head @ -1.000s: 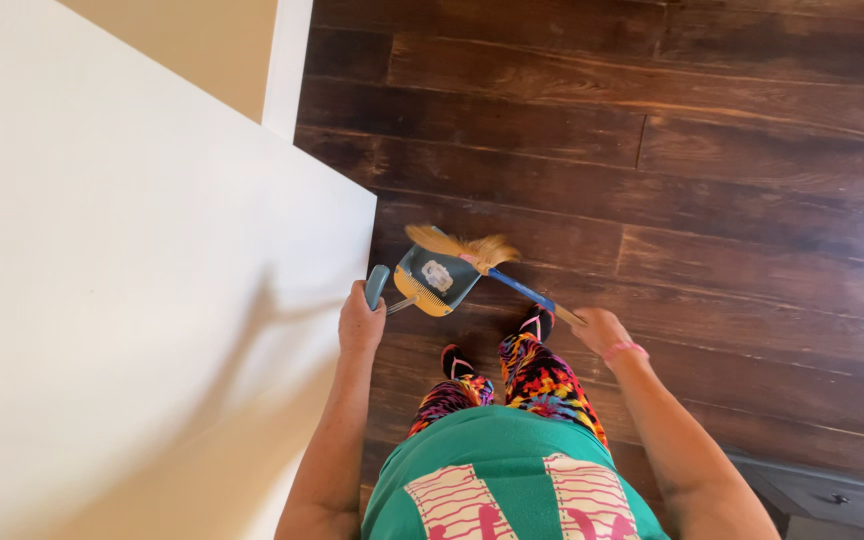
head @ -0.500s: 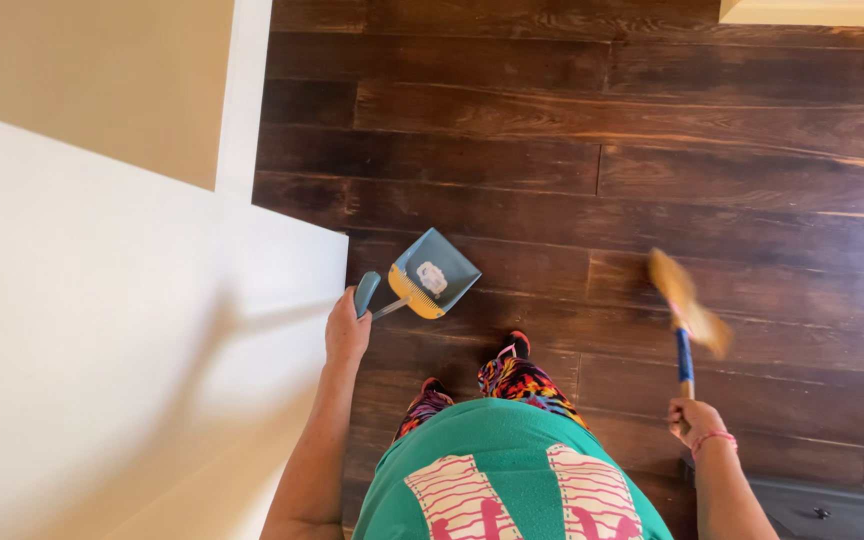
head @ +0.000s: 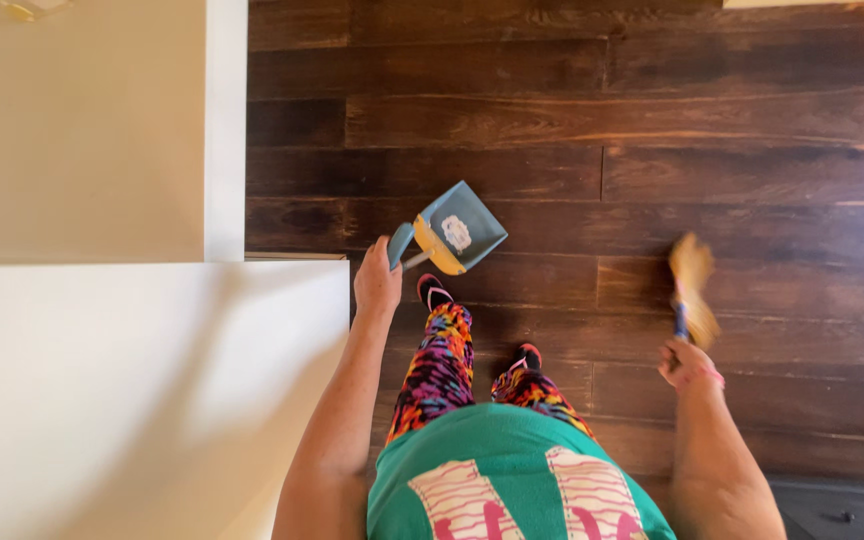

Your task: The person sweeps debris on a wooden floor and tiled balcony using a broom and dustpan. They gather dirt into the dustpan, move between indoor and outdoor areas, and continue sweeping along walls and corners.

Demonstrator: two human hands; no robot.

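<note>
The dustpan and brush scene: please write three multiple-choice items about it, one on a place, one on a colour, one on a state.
1. Which hand holds the dustpan?
A. the left hand
B. the right hand
C. neither hand

2. What colour is the dustpan tray?
A. red
B. blue-grey
C. black

3. How is the brush at this moment?
A. lying on the floor
B. resting inside the dustpan
C. held up in the right hand, apart from the dustpan

Right letters:
1. A, since the left hand grips the dustpan handle next to the white counter.
2. B, since the tray shows blue-grey against the dark wooden floor, with a yellow edge.
3. C, since the right hand grips the handle and the blurred bristles point away, well to the side of the dustpan.
</note>
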